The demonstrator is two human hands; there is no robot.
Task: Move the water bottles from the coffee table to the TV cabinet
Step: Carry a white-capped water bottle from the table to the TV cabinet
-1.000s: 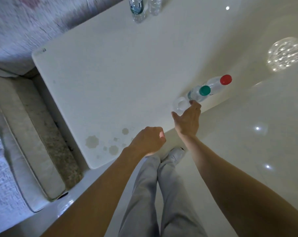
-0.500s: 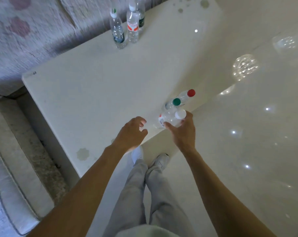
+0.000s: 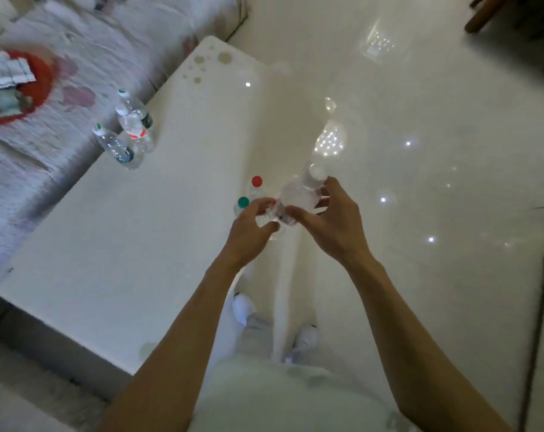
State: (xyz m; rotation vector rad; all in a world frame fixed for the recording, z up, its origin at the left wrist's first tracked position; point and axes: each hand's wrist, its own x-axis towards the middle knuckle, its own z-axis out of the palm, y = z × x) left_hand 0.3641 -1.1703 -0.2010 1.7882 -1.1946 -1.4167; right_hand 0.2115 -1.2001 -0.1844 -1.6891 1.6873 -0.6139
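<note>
Clear bottle (image 3: 298, 194) over right edge of coffee table (image 3: 124, 244), cap pointing far-right. Left hand (image 3: 252, 226) pinches base; right hand (image 3: 330, 219) curls round body, probably main grip. Red-capped bottle (image 3: 257, 181) just left.

We're looking down on the white tabletop (image 3: 124, 238). Both hands are on one clear, tilted bottle (image 3: 298, 194) over its floor-side edge, the left hand (image 3: 252, 227) gripping the lower end and the right hand (image 3: 333, 224) round the body. A red-capped bottle (image 3: 256, 182) and a green-capped bottle (image 3: 242, 202) stand at that edge, and three more bottles (image 3: 133, 129) cluster at the opposite edge.
</note>
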